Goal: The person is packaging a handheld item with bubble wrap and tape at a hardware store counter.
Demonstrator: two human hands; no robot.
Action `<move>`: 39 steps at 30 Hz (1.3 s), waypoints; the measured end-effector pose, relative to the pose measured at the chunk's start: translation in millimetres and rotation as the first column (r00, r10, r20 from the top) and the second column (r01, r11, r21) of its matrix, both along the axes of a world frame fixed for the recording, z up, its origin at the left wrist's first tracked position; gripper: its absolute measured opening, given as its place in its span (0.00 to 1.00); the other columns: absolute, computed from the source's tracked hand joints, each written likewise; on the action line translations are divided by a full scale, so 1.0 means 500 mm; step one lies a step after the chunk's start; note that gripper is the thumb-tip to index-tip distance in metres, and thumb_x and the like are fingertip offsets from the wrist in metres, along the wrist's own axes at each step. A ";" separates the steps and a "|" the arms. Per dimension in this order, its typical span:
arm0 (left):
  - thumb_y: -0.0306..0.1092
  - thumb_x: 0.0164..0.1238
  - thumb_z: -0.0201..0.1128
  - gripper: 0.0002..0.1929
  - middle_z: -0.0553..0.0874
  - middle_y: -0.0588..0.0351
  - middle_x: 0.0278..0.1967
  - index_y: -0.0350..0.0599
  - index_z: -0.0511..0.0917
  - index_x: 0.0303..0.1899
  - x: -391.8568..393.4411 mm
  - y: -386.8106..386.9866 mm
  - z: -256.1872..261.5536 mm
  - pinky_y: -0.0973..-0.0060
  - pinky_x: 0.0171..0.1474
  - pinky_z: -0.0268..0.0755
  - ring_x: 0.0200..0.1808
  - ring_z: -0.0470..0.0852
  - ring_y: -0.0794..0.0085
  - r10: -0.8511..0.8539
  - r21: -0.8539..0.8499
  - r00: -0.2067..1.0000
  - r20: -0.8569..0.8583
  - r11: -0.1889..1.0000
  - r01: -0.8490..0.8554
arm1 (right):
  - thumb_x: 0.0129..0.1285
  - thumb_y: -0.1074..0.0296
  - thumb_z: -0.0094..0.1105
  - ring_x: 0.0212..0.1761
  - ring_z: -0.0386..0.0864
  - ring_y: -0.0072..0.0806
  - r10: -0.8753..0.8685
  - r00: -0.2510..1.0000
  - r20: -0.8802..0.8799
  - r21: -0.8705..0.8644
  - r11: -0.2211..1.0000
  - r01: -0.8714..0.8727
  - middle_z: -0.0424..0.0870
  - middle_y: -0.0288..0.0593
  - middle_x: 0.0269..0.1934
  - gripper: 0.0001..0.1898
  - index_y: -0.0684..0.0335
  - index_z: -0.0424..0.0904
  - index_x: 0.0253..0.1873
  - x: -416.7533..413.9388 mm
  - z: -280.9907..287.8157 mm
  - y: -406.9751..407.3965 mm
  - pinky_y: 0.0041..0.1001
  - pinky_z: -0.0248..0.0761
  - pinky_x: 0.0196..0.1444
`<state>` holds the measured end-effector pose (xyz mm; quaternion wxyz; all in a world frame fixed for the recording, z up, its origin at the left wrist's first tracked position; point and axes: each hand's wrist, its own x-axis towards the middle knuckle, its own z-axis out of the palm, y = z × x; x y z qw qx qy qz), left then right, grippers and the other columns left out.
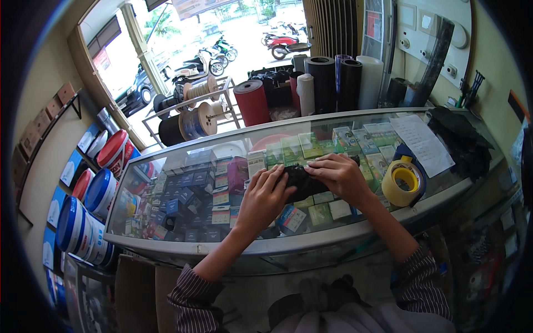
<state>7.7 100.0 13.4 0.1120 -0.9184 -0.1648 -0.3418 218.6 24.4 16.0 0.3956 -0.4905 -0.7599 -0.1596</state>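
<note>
A crumpled black plastic bag (300, 183) lies on the glass top of a display counter (291, 240). My left hand (266, 193) rests on its left side with the fingers spread over it. On its right side, my right hand (339, 177) pinches the plastic between thumb and fingers. To the right stands a blue tape dispenser (403, 152) with a large roll of clear yellowish tape (391, 192). Beyond it lies a handwritten sheet of paper (424, 143). Small product boxes show through the glass below my hands. What the bag holds, if anything, is hidden.
Another black plastic bag (460, 139) lies at the counter's right end. Behind the counter stand upright rolls of sheeting (320, 83) and a rack of cable spools (198, 120). Paint buckets (83, 229) are stacked at the left, and an open cardboard box (135, 291) is below the counter.
</note>
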 end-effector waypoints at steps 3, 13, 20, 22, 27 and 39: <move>0.31 0.54 0.68 0.25 0.81 0.49 0.44 0.42 0.74 0.57 -0.009 -0.017 0.040 0.66 0.54 0.68 0.48 0.80 0.63 0.002 -0.131 1.000 -0.011 0.991 -0.003 | 0.54 0.70 0.64 0.42 0.80 0.31 0.032 0.999 -0.032 0.053 0.998 -0.031 0.85 0.35 0.38 0.08 0.56 0.85 0.40 -0.012 0.001 -0.019 0.31 0.74 0.43; 0.24 0.49 0.65 0.20 0.81 0.50 0.50 0.42 0.78 0.48 0.005 -0.056 0.039 0.67 0.49 0.72 0.46 0.82 0.59 -0.097 -0.260 0.989 -0.110 0.963 0.066 | 0.51 0.67 0.69 0.42 0.78 0.29 -0.059 0.996 0.063 0.055 0.997 0.056 0.79 0.34 0.38 0.05 0.54 0.83 0.33 -0.042 -0.004 -0.131 0.28 0.72 0.40; 0.21 0.51 0.59 0.15 0.86 0.52 0.42 0.42 0.78 0.44 0.013 -0.087 -0.046 0.69 0.49 0.73 0.48 0.82 0.63 0.008 -0.253 0.993 0.118 0.967 0.023 | 0.52 0.65 0.67 0.51 0.76 0.32 -0.061 0.993 -0.105 -0.144 0.989 0.046 0.79 0.37 0.48 0.15 0.57 0.80 0.45 -0.043 -0.022 -0.153 0.34 0.66 0.56; 0.21 0.50 0.59 0.16 0.85 0.52 0.42 0.41 0.78 0.43 0.015 -0.091 -0.045 0.69 0.49 0.73 0.48 0.82 0.63 0.002 -0.241 0.993 0.118 0.970 0.026 | 0.50 0.64 0.67 0.55 0.75 0.33 -0.162 0.987 0.003 -0.105 0.981 0.161 0.79 0.37 0.52 0.23 0.56 0.75 0.53 -0.046 -0.010 -0.146 0.33 0.64 0.59; 0.23 0.47 0.61 0.18 0.84 0.54 0.45 0.41 0.78 0.44 0.006 -0.104 -0.045 0.69 0.50 0.72 0.48 0.81 0.64 0.038 -0.293 0.998 0.040 0.956 -0.024 | 0.52 0.66 0.66 0.57 0.75 0.34 -0.153 0.988 -0.010 -0.190 0.971 0.149 0.79 0.37 0.53 0.21 0.55 0.77 0.53 -0.047 -0.024 -0.141 0.34 0.67 0.58; 0.32 0.53 0.68 0.20 0.83 0.51 0.51 0.42 0.81 0.50 -0.020 -0.121 -0.023 0.65 0.55 0.72 0.53 0.80 0.61 -0.111 -0.384 0.994 -0.003 0.918 0.101 | 0.58 0.67 0.63 0.47 0.80 0.35 -0.124 0.974 -0.188 -0.152 0.984 0.096 0.83 0.41 0.43 0.10 0.58 0.80 0.46 -0.002 0.027 -0.113 0.33 0.70 0.50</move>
